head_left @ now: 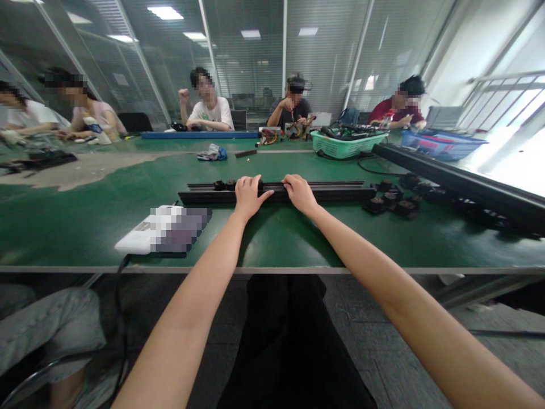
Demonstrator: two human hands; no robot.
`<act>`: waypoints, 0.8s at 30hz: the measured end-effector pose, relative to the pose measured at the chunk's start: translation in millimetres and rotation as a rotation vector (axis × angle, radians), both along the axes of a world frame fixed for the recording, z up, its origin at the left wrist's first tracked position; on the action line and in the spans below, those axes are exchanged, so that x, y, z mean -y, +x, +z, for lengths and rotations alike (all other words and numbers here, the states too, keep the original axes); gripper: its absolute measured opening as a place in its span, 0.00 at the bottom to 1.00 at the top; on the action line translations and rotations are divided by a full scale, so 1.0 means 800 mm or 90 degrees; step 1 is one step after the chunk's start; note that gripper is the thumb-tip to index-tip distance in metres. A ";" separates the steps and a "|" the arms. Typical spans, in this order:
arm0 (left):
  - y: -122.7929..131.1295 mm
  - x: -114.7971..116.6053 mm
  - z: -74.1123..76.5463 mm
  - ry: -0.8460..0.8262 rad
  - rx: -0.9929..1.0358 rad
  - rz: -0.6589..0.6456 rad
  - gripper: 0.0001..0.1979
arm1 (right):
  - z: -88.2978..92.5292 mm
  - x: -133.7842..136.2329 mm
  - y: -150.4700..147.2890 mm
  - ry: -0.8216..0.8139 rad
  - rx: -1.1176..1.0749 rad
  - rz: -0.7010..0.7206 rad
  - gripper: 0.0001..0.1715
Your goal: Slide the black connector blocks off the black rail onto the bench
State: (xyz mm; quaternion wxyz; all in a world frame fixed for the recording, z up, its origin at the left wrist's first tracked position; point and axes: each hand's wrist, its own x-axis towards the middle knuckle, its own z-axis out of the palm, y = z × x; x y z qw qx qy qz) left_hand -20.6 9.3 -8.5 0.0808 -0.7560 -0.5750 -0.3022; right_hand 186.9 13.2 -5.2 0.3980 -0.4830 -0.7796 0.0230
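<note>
A long black metal rail (315, 195) lies across the green workbench (85, 227) directly in front of me. My left hand (251, 196) sits on it, fingers curled over its far edge, close to several small black fittings (225, 184) mounted on the rail. My right hand (300, 194) grips the same rail a little to the right. A cluster of loose black blocks (392, 199) lies on the bench to the right of the rail. Near my left forearm is a flat white device (162, 230) with a blurred top.
A second long black rail (464, 182) runs along the bench's right side. Beyond are a green basket (344, 145) of cables, a blue crate (438, 145), a crumpled cloth (212, 152) and a blue bar (198, 135). Several co-workers sit around the far end.
</note>
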 end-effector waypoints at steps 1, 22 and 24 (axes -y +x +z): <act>0.000 0.000 0.000 -0.002 -0.002 0.002 0.34 | -0.001 -0.001 0.000 0.001 -0.004 0.002 0.17; 0.000 -0.001 0.000 0.002 0.003 0.004 0.34 | 0.005 0.004 0.009 -0.002 0.011 -0.032 0.16; 0.000 -0.002 0.000 0.000 0.001 0.006 0.34 | 0.006 0.003 0.011 0.000 0.015 -0.035 0.16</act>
